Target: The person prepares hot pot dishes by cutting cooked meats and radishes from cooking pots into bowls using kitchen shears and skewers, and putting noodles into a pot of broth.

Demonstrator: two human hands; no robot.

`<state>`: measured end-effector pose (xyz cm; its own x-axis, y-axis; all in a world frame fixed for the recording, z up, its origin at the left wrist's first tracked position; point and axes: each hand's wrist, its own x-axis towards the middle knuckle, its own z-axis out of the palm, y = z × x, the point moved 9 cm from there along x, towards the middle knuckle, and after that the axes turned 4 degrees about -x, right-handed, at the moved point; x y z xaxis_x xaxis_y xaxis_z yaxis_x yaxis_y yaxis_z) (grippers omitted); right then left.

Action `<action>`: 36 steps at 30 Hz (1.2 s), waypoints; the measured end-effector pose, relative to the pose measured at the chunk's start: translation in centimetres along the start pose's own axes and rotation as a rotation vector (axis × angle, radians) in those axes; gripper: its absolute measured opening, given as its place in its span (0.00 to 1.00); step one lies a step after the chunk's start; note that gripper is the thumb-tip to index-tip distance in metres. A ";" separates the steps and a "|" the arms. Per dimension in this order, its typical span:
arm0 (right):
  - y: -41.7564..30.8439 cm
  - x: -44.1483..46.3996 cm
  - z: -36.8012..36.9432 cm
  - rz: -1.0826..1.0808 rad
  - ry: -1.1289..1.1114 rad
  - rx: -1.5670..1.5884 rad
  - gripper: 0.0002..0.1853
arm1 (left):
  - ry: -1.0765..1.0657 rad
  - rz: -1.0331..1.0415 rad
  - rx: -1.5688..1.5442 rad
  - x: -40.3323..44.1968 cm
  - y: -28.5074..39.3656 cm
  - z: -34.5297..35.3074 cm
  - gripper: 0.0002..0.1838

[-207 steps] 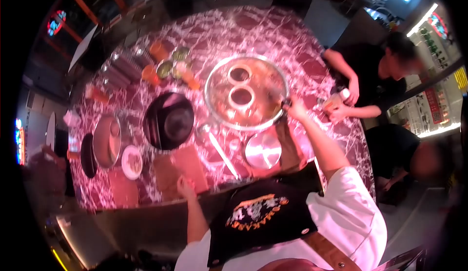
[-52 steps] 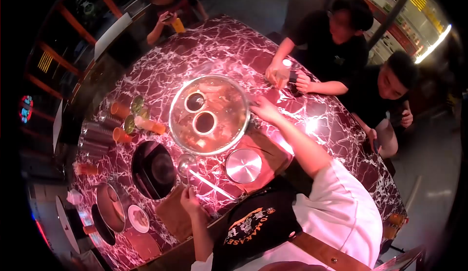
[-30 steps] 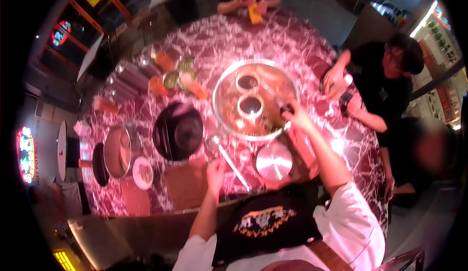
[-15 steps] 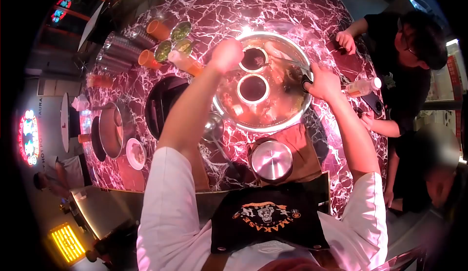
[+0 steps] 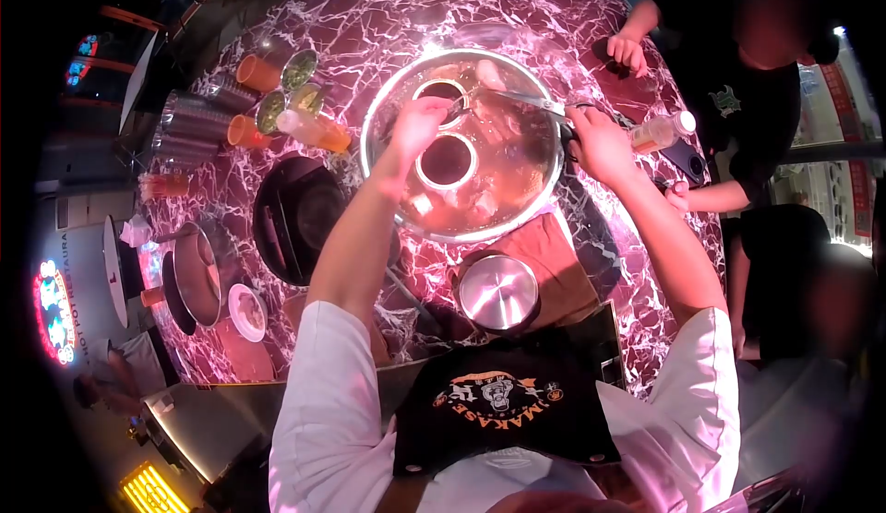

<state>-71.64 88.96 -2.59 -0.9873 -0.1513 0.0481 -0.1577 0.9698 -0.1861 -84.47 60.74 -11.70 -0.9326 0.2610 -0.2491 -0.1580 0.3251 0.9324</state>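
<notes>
A large round metal pot (image 5: 371, 162) of broth and food pieces stands on the marble table, with two dark round openings in it. My right hand (image 5: 602, 146), closed on the black handles of a pair of scissors (image 5: 531, 100), is at the pot's right rim; the blades point left over the broth. Over the upper opening, my left hand (image 5: 420, 127) is closed, with something small and dark at its fingertips that I cannot make out. A shiny metal lidded pot (image 5: 498, 292) sits below the large pot on a brown cloth (image 5: 563, 278).
To the left are a black pan (image 5: 309, 218), cups (image 5: 257, 73), small green-filled bowls (image 5: 300, 68), an orange bottle (image 5: 318, 132), a metal bowl (image 5: 196, 264) and a white dish (image 5: 247, 312). A clear bottle (image 5: 657, 133) and people in dark clothes (image 5: 766, 98) are at the right.
My left hand has risen from the table's near edge to over the pot's upper opening. My right hand stays at the right rim with the scissors. The person's hands at the right have left the bottle.
</notes>
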 end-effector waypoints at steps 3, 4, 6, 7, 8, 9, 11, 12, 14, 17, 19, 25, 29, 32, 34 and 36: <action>-0.8 -3.3 -2.0 -0.040 0.091 -0.012 0.28 | -0.008 0.027 -0.029 -3.4 1.1 0.5 0.12; -1.2 -4.5 -2.8 -0.035 0.101 -0.007 0.29 | -0.022 0.019 -0.015 -4.6 1.5 0.9 0.12; -2.1 -7.2 -3.3 -0.009 0.082 -0.033 0.29 | -0.030 0.089 -0.064 -6.5 0.4 1.7 0.12; -2.4 -8.6 -3.1 -0.009 0.084 -0.030 0.29 | -0.049 0.087 -0.074 -7.5 -0.6 2.3 0.12; -2.8 -9.9 -2.9 -0.009 0.086 -0.025 0.29 | -0.067 0.084 -0.082 -8.5 -1.7 2.8 0.12; -3.1 -11.2 -2.5 0.009 0.055 -0.020 0.30 | -0.061 0.107 -0.097 -9.8 -2.6 3.3 0.12; -3.3 -13.5 -0.9 0.038 0.008 -0.011 0.30 | -0.056 0.064 0.008 -12.5 -3.7 4.0 0.12; -3.4 -14.6 -0.1 0.058 -0.026 -0.007 0.30 | -0.057 0.078 0.051 -13.5 -4.7 4.3 0.12; -3.9 -16.3 1.3 0.063 -0.032 0.015 0.29 | -0.012 0.072 0.137 -15.7 -5.3 4.5 0.12; -4.9 -18.0 2.1 0.042 0.016 0.044 0.26 | -0.011 0.028 0.200 -17.9 -6.8 4.8 0.12; -4.9 -18.5 2.6 0.082 -0.030 0.076 0.26 | 0.023 0.058 0.233 -19.1 -6.8 4.4 0.12; -1.2 -19.8 4.6 0.471 -0.268 0.493 0.31 | 0.133 0.126 0.586 -23.4 -4.2 2.2 0.10; 0.8 -18.1 4.9 0.504 -0.382 0.454 0.33 | 0.108 0.318 0.687 -23.9 1.8 2.1 0.10; 0.7 -16.3 2.5 0.494 -0.509 0.415 0.32 | -0.155 0.234 0.841 -18.3 4.0 4.7 0.11; 0.5 -15.3 0.7 0.459 -0.515 0.322 0.33 | -0.224 0.253 0.986 -14.6 5.7 6.3 0.13; 0.7 -14.3 0.0 0.417 -0.511 0.224 0.33 | -0.381 0.081 1.049 -9.7 5.0 7.0 0.13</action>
<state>-57.67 91.77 -3.35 -0.8423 0.1009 -0.5294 0.2910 0.9119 -0.2893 -73.90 66.22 -6.42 -0.7393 0.5191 -0.4290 0.4181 0.8532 0.3120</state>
